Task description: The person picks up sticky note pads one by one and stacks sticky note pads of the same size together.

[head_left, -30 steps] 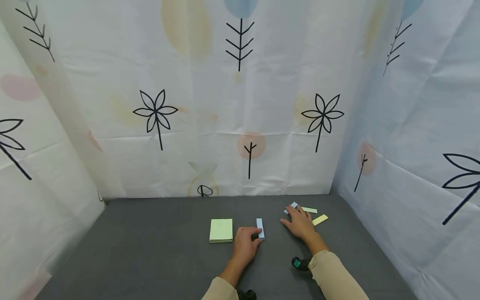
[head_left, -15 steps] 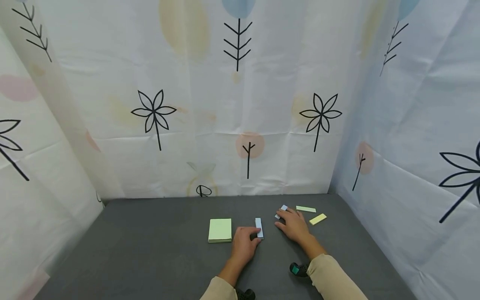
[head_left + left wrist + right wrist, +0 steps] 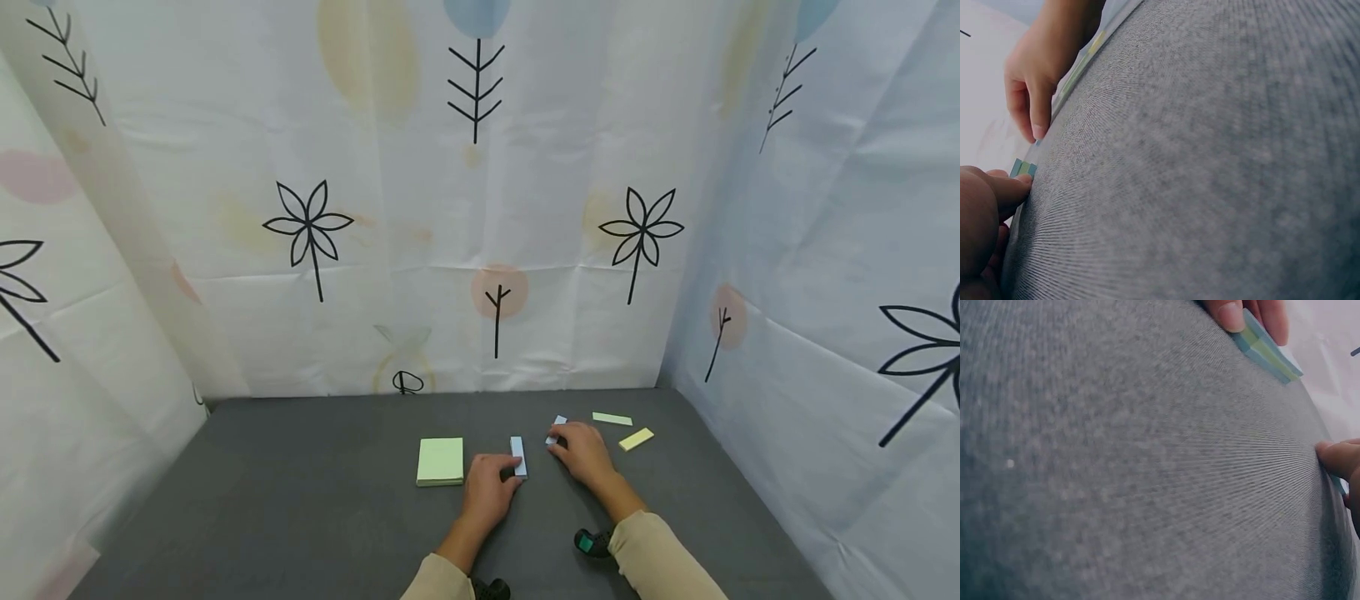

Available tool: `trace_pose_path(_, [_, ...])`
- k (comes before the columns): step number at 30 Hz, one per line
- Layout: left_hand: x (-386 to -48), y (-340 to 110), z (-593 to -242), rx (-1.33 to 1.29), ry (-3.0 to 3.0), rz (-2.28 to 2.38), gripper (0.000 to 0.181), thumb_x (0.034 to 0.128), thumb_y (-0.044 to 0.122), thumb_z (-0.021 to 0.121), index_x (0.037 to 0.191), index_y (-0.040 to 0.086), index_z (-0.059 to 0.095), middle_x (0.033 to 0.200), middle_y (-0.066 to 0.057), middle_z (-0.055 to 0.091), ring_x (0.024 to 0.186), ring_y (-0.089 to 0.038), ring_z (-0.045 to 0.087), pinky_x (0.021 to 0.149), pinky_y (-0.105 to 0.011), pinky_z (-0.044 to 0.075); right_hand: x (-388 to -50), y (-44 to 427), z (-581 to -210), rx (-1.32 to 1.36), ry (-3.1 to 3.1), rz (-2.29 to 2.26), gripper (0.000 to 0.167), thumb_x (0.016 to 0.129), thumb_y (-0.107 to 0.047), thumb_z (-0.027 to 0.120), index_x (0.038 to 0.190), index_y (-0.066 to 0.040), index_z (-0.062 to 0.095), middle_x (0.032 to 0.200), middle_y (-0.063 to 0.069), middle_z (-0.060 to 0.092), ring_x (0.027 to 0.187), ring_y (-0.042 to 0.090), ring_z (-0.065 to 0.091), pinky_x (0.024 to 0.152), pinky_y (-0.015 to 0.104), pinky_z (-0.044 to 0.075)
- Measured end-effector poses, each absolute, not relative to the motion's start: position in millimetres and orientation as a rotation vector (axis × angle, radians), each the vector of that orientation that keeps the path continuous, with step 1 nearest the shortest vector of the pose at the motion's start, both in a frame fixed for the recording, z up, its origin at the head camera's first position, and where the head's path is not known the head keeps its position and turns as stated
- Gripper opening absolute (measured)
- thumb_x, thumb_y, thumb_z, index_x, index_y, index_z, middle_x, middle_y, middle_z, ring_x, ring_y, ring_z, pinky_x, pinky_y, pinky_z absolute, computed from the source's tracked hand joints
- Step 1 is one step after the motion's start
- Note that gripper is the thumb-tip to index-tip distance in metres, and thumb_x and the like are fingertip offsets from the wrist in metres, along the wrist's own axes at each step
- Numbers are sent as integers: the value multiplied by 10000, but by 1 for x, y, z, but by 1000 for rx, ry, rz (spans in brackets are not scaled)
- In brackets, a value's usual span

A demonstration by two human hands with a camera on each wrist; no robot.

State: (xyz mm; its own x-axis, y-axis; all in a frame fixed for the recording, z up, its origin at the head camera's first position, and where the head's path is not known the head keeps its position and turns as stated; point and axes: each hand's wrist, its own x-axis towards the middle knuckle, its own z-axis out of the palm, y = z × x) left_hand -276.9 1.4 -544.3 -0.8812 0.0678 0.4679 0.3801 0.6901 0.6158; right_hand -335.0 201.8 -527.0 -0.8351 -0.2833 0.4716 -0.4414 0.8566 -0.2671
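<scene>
On the dark grey table, my left hand (image 3: 487, 492) grips the near half of a narrow stack of sticky-note pads (image 3: 518, 446) between thumb and fingers. Its top looks pale blue, while blue and green layers show along the side of the stack (image 3: 1266, 350) in the right wrist view. To the right, my right hand (image 3: 585, 454) pinches a small pale blue sticky-note strip (image 3: 560, 420), mostly covered by the fingers. In the left wrist view, the fingertips of the right hand (image 3: 1041, 75) reach down to the table surface.
A square pad of light green sticky notes (image 3: 440, 461) lies left of the left hand. Beyond the right hand lie a pale green strip (image 3: 612, 418) and a yellow strip (image 3: 637, 439). Patterned white cloth (image 3: 420, 250) walls the table at back and sides.
My right hand has drawn the blue strip left and nearer, away from the green and yellow strips, and its fingers have gone from spread flat to pinching. The left hand stays put.
</scene>
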Motion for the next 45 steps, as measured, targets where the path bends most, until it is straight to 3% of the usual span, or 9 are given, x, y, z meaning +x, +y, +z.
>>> trace_pose_path(9, [-276,2,-546,-347,-2501,-1048,281,751,76,823,1020,143,780,979,-5,712,968,-220,588,846,-392,487,-343,205,-530,633,-2509,340,145,775,-205,814,866,-135,725,806,17,693,770,241,639,786,471,478])
trace_pose_path(14, [-276,2,-545,-323,-2513,-1069,292,744,69,827,1020,155,782,989,-2,712,975,-222,588,849,-402,486,-342,207,-530,661,-2485,342,156,777,-170,811,818,-107,674,745,4,641,733,224,623,862,459,483])
trace_pose_path(19, [-277,2,-546,-311,-2528,-1078,299,743,66,828,1024,159,781,991,-3,709,980,-221,585,851,-405,486,-340,207,-528,667,-2495,406,153,788,-135,801,823,-73,666,766,28,639,764,240,635,929,469,466])
trace_pose_path(29, [-278,2,-546,-304,-2526,-1088,295,755,78,824,1035,159,779,999,5,709,988,-210,584,856,-400,486,-342,210,-529,675,-2499,426,121,799,-135,789,825,-80,684,787,36,664,784,256,649,926,466,470])
trace_pose_path(38, [-276,1,-545,-313,-2504,-1081,296,746,69,828,1025,154,780,999,7,714,974,-209,587,843,-395,489,-345,213,-526,707,-2495,402,103,800,-158,791,829,-126,697,773,5,654,738,227,631,739,451,493])
trace_pose_path(45, [-277,1,-546,-344,-2480,-1052,290,733,71,832,1009,144,782,977,3,718,954,-212,591,831,-380,489,-348,213,-529,616,-2496,426,114,803,-185,794,831,-128,698,791,-1,650,762,232,610,722,444,490])
